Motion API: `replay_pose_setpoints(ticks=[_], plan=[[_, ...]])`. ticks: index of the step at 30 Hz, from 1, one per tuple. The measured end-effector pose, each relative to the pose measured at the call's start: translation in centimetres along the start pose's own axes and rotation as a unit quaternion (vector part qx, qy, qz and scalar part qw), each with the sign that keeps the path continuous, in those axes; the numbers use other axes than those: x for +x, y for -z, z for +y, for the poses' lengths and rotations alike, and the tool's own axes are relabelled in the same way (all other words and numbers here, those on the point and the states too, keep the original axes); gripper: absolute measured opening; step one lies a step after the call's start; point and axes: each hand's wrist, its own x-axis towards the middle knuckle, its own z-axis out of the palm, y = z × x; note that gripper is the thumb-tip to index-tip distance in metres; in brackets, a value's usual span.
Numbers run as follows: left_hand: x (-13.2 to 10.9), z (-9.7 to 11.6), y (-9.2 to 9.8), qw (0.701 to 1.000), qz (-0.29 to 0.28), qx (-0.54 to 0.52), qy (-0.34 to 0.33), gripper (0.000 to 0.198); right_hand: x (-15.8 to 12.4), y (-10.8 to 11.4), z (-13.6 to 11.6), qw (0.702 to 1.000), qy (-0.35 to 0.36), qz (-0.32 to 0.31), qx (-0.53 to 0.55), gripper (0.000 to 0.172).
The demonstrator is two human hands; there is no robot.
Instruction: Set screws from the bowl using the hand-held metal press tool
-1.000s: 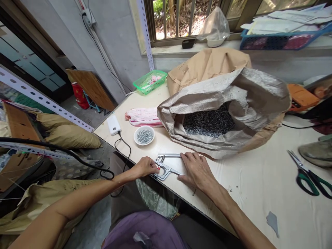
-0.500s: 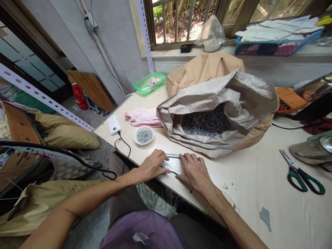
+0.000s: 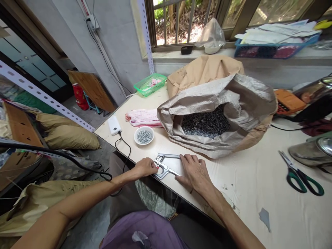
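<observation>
A silver plier-like hand tool (image 3: 166,170) with a coil spring lies flat near the front edge of the table. My right hand (image 3: 194,172) is wrapped around the ends of its two handles, which spread apart. At the tool's left end, my left hand (image 3: 145,167) is closed in a pinch beside a small red piece (image 3: 157,167). Whatever its fingertips hold is too small to make out. Just beyond my left hand stands a white bowl (image 3: 136,141) of small shiny metal pins.
A large woven sack (image 3: 249,135) with many dark metal pins stands open behind the tool. At left are a white power bank (image 3: 114,125) with a cable and a pink-white cloth (image 3: 145,118). Scissors (image 3: 298,176) lie right; a green basket (image 3: 150,90) sits behind.
My left hand has drawn back to the left from the tool's middle and closed into a pinch, uncovering the spring and pivot. My right hand stays on the handles.
</observation>
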Motion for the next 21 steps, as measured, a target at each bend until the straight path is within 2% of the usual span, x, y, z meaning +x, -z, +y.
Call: replay_pose_setpoints(ticks=[5, 11, 21], plan=[[0.3, -0.7, 0.2, 0.997, -0.023, -0.07, -0.005, 0.018, -0.4, -0.7, 0.1, 0.999, 0.004, 0.035, 0.012, 0.068], [0.5, -1.5, 0.1, 0.991, -0.023, -0.135, -0.002, 0.022, -0.5, -1.3, 0.0, 0.998, 0.002, 0.06, 0.032, 0.07], [1.1, -1.9, 0.8, 0.987, -0.054, -0.152, 0.012, 0.021, -0.8, -2.0, 0.2, 0.994, 0.014, 0.094, 0.052, 0.073]])
